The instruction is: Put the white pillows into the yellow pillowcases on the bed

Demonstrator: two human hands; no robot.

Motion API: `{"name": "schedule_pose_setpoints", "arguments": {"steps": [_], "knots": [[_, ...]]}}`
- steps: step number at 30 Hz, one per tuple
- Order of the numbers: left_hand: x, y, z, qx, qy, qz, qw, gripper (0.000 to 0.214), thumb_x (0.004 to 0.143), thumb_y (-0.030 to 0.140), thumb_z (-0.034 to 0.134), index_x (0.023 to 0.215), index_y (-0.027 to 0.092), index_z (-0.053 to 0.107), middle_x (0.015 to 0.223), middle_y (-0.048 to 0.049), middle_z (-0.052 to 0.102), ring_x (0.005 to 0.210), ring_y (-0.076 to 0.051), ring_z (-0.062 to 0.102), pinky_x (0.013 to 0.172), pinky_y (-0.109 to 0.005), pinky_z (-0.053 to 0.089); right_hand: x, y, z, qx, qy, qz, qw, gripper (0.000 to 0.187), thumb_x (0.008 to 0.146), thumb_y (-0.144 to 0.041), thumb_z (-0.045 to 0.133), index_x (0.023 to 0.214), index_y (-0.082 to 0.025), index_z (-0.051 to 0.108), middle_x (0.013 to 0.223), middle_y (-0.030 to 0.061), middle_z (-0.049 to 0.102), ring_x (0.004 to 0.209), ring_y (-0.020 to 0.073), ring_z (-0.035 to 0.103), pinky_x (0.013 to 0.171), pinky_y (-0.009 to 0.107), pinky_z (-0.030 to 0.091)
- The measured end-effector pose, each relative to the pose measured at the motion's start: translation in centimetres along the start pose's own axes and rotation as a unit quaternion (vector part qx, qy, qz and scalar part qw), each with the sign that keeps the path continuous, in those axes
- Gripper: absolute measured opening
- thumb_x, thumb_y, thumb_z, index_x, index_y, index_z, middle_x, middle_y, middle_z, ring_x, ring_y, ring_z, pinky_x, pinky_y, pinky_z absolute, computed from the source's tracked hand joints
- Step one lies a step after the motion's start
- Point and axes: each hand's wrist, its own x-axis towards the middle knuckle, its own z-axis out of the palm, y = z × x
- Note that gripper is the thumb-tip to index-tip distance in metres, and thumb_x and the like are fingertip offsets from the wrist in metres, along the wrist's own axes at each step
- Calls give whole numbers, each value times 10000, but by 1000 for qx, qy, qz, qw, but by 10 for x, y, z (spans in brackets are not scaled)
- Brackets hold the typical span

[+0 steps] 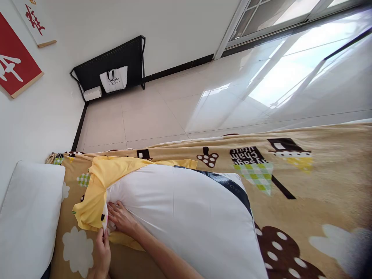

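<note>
White pillow (186, 221) lying left-to-right, yellow pillowcase (93, 193) on left end

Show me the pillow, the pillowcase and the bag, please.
Pillow (186, 217): head view, middle of its white face.
Pillowcase (94, 197): head view, bunched yellow cloth over the pillow's end.
Bag (114, 80): head view, its white front, below the handles.

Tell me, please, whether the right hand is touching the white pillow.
Touching. The head view shows the right hand lying flat on the white pillow, its fingers at the opening of the yellow pillowcase.
</note>
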Motion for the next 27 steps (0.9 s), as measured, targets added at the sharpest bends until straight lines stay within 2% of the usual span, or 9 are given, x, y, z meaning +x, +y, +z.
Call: {"name": "schedule_pose_setpoints", "arguments": {"steps": [3, 4, 7, 9, 13, 18, 22, 24, 27], "knots": [[-5, -7, 2, 56, 189, 14, 980, 539, 797, 670, 462, 894, 155, 590, 818, -128, 643, 753, -240, 614, 709, -366, 516, -10, 1, 5, 26, 6, -2, 1000, 407, 927, -225, 439, 1323, -185, 522, 1432, 161, 488, 1302, 315, 444, 1017, 533, 307], [-8, -5, 7, 62, 217, 35, 973, 509, 812, 638, 471, 916, 152, 582, 821, -126, 639, 752, -232, 612, 713, -360, 515, -12, 3, 3, 40, 3, 5, 999, 415, 915, -222, 456, 1323, -195, 522, 1421, 156, 503, 1294, 307, 457, 1018, 516, 309], [-13, 11, 23, 51, 160, 86, 982, 384, 873, 519, 457, 931, 166, 598, 835, -114, 662, 750, -205, 632, 712, -317, 512, -13, 8, -8, 93, -12, 24, 995, 445, 856, -186, 498, 1295, -236, 554, 1347, 125, 583, 1257, 258, 506, 998, 431, 328], [-7, 18, 31, 58, 132, 82, 986, 354, 891, 490, 435, 856, 185, 613, 819, -110, 681, 745, -206, 647, 702, -306, 503, -11, 11, -17, 123, -22, 39, 991, 482, 821, -148, 494, 1282, -265, 573, 1272, 99, 641, 1211, 225, 548, 962, 372, 344], [14, 11, 32, 128, 118, 23, 984, 405, 879, 524, 422, 692, 216, 606, 687, -89, 686, 637, -222, 647, 602, -303, 450, -9, 15, -28, 145, -40, 61, 987, 573, 767, -80, 468, 1287, -295, 577, 1177, 64, 691, 1092, 196, 617, 878, 306, 367], [25, -7, 25, 200, 103, -72, 972, 412, 848, 572, 450, 697, 217, 595, 646, -84, 684, 577, -232, 634, 540, -310, 411, -9, 12, -31, 128, -62, 58, 988, 591, 757, -66, 472, 1282, -320, 572, 1149, 36, 699, 1025, 181, 635, 855, 288, 367], [24, -2, 22, 125, 176, -8, 977, 501, 867, 609, 364, 793, 192, 631, 747, -129, 705, 633, -237, 646, 571, -324, 450, -9, 10, -31, 99, -62, 47, 992, 559, 781, -115, 507, 1305, -304, 550, 1206, 65, 670, 1091, 194, 605, 886, 306, 361], [19, 4, 25, 76, 202, 29, 976, 489, 858, 610, 394, 780, 192, 636, 759, -133, 699, 653, -232, 643, 593, -322, 466, -8, 11, -34, 95, -56, 45, 993, 541, 781, -131, 519, 1295, -296, 555, 1212, 65, 665, 1101, 193, 600, 879, 304, 365], [7, 14, 33, 29, 168, 60, 983, 416, 851, 556, 452, 747, 196, 634, 725, -120, 676, 654, -224, 629, 631, -322, 487, -5, 13, -44, 91, -61, 43, 993, 450, 761, -122, 525, 1168, -284, 626, 1130, 33, 696, 1016, 183, 633, 818, 281, 379]]}}
